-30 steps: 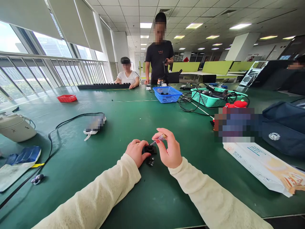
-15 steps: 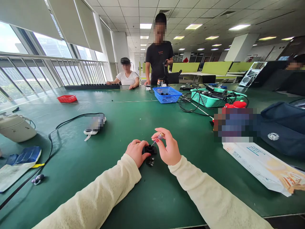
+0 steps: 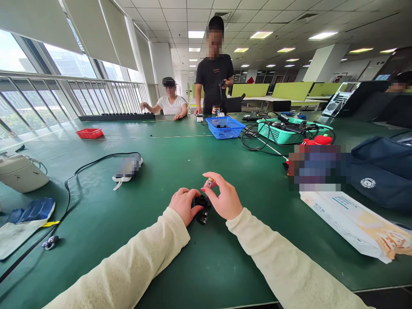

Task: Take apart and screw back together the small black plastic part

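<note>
My left hand (image 3: 184, 205) is closed on a small black part (image 3: 202, 201), pressing it against the green table, with thumb and fingers at its left side. In my right hand (image 3: 226, 198), a small screwdriver (image 3: 210, 183) with a clear handle and a gold-coloured end is pinched between thumb and fingers. The screwdriver stands nearly upright above the black part; my fingers hide its tip. Just in front of the held part lies another small black piece with metal prongs (image 3: 203, 218), untouched on the table.
A blue basket (image 3: 225, 128) and a green basket of cables (image 3: 277, 136) stand farther back. A white pack (image 3: 341, 219) and dark blue bag (image 3: 383, 176) lie right. Left are a phone-like device (image 3: 128, 167), a red tray (image 3: 89, 133) and a cream pot (image 3: 22, 172). Two people are opposite.
My right hand has turned and shifted slightly left, bringing the screwdriver from a slant to nearly upright. The left hand stays put. Across the table, the seated person's arm has lifted and the long black strip slid left.
</note>
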### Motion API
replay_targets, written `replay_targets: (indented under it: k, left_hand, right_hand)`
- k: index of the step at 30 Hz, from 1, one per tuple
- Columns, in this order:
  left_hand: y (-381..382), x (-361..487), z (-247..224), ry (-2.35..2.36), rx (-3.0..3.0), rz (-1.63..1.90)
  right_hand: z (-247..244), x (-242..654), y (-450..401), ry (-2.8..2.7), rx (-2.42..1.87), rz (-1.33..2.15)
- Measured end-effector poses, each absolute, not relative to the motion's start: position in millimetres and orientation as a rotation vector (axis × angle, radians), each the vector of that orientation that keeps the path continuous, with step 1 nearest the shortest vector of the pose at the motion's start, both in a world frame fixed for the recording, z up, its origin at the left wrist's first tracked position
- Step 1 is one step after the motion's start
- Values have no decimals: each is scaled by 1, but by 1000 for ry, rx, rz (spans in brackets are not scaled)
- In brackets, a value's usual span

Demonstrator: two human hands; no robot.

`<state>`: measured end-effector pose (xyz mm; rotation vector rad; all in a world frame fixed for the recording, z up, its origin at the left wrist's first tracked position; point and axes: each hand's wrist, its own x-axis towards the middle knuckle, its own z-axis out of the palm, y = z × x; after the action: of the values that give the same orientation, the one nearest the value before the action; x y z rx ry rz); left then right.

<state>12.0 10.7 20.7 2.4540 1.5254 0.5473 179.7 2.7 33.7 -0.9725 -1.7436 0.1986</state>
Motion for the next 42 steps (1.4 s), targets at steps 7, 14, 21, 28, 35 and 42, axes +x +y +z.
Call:
replay_targets:
  k: [7,14,21,28,35,42]
  left_hand:
    - [10,12,21,1503,2460,604]
    - [12,10,18,1419,2562,769]
    - [12,7,18,1421,2654,1036]
    - [15,-3,22,1945,2544,617]
    - [18,-13,21,2110,2399,323]
    - [16,-4,10,1459,2557,752]
  right_hand:
    - [36,181,4,-1717,-1014,261]
    - [37,182,2,-1750,-966,239]
    - [41,182,-8,-1654,-676,-55]
    - [41,188,-4,-1480,-727,-74]
    - [39,190,3,-1482,-852,-43]
    - [41,189,0,-1491,-881,-55]
